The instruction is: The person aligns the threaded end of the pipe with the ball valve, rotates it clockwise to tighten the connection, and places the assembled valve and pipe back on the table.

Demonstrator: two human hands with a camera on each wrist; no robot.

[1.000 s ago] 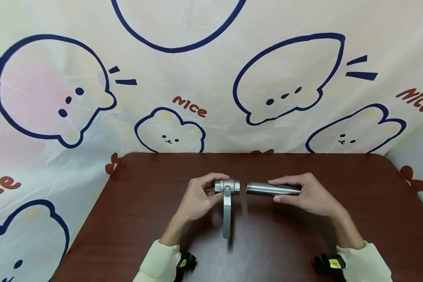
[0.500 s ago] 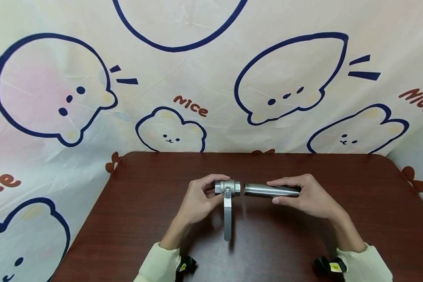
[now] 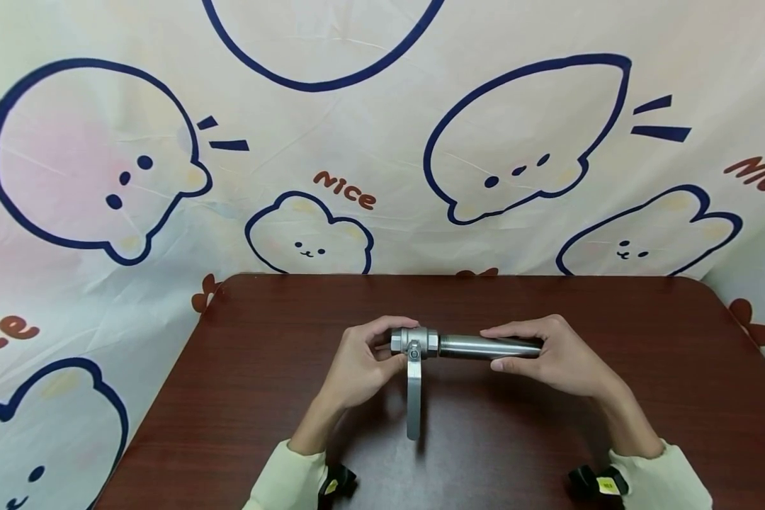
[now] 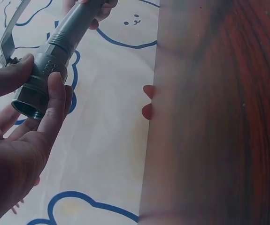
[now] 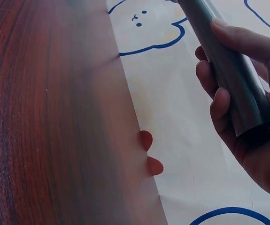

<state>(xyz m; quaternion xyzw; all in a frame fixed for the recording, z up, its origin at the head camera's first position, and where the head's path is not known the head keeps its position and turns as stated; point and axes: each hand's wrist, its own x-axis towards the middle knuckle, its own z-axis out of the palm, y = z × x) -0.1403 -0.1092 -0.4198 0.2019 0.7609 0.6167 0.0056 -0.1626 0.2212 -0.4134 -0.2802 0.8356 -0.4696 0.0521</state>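
Observation:
My left hand grips a steel ball valve by its hex end, thumb on the near side and fingers behind. The valve's long lever points toward me. In my right hand a metal pipe lies level, held between thumb and fingers. Its threaded end meets the valve's right opening; some thread still shows in the left wrist view, just outside the valve. How deep the pipe sits inside is hidden. In the right wrist view the fingers curl round the pipe near its plain end.
Both hands are above a dark brown wooden table. Behind it hangs a pale cloth printed with blue cartoon outlines. A black wrist strap sits by each light sleeve.
The gap between pipe and valve has closed. The pipe has shifted slightly left and the valve slightly right, so the threaded end now meets the opening. Both hands keep their grip.

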